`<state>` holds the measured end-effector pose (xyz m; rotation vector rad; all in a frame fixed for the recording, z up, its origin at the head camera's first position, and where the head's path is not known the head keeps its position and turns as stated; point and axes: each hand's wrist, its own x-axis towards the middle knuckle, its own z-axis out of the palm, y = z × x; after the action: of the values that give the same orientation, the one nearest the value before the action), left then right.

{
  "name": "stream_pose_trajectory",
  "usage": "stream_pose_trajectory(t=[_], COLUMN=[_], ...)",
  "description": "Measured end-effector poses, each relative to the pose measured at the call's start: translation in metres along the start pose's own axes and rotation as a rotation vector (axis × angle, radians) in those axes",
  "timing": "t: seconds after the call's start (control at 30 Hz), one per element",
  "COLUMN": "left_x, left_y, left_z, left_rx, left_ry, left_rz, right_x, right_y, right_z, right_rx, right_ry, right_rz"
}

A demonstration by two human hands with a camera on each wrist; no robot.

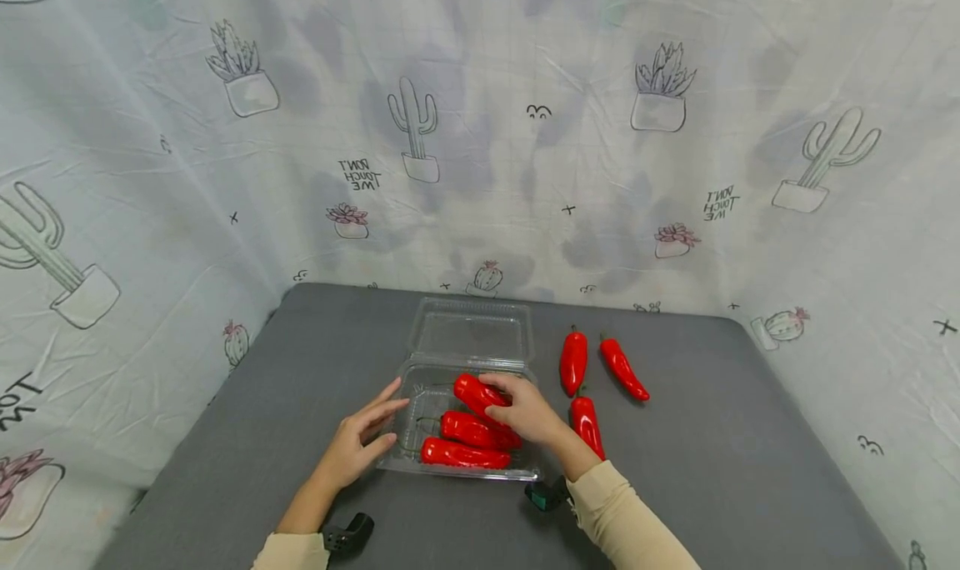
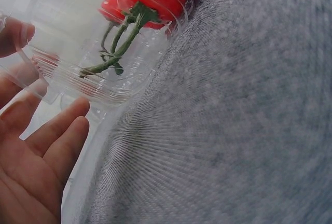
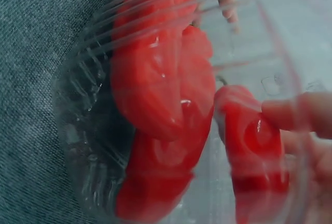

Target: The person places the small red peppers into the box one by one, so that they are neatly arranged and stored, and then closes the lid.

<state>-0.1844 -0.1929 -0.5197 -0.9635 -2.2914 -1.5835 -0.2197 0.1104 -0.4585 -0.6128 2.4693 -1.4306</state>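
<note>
The right hand [image 1: 528, 412] pinches a red pepper [image 1: 474, 392] within a clear box [image 1: 431, 402], the left hand [image 1: 356, 445] at the box's left rim, as I follow from my remote station. Behind, I read "DON'T TOUCH ME", its letters reversed, beside cactus drawings on the pale cloth [image 1: 487, 45]; I can make out no brand on the box.

The right forearm angles in from the lower right, its cream sleeve [image 1: 633, 520] ending short of the wrist; the left forearm rises from the lower left. Each wrist carries a dark camera, the left one [image 1: 351, 533] fully in my sight.

The right thumb lies on the near side of the pepper and the fingers on the far side. I cannot tell whether the pepper touches the box floor. The left hand grasps nothing, its fingers spread and nearly straight; how firmly they touch the rim, I cannot tell.

Two more peppers [image 1: 465, 454] lie side by side in the box, nearer the person. The lid [image 1: 471, 334] is folded back on the gray table [image 1: 697, 437], where three loose peppers [image 1: 573, 362] lie to the right.
</note>
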Motion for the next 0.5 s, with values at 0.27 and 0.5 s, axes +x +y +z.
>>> stream_pose_trajectory(t=[0.27,0.5], left_x=[0.0003,0.0007], left_y=[0.001,0.0027], left_z=[-0.0001,0.0004], left_rx=[0.013,0.006], left_ry=[0.003,0.003], left_rz=[-0.018,-0.02], right_x=[0.0052,0.0068], right_y=[-0.0015,-0.0021], right_z=[0.0004,0.0024], right_rx=[-0.1,-0.145], right_ry=[0.002,0.008], right_rz=[0.007,0.047])
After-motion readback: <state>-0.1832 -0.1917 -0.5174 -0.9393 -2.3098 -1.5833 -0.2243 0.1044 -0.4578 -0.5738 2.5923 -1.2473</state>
